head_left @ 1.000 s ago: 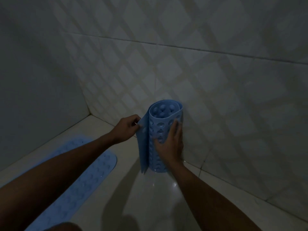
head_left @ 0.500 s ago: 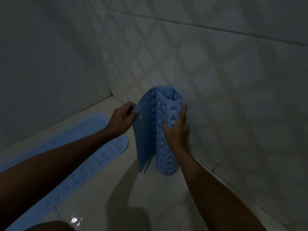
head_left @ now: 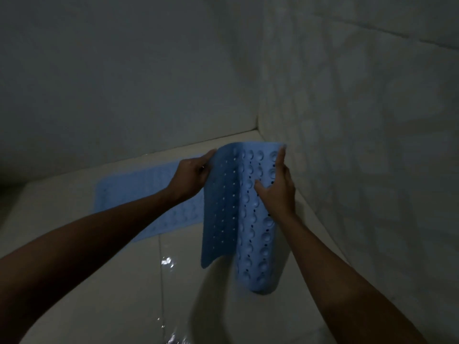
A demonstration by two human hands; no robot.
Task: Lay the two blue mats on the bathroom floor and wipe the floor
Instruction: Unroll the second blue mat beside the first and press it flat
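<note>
Though dim, both hands (head_left: 192, 173) (head_left: 278, 192) gripping the half-unrolled mat (head_left: 238, 214), flat mat (head_left: 149, 194) behind perhaps partly hidden.

Two blue mats: a flat mat (head_left: 139, 194) on the floor (head_left: 99, 281), and a held mat (head_left: 238, 207), partly unrolled. Two hands: left hand (head_left: 192, 175), right hand (head_left: 278, 192). Two walls in view: plain wall (head_left: 124, 83), patterned wall (head_left: 360, 120)

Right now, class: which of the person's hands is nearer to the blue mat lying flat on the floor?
Left. The left hand grips the held mat's edge right above the flat mat; the right hand presses the held mat's far side, near the tiled wall.
</note>
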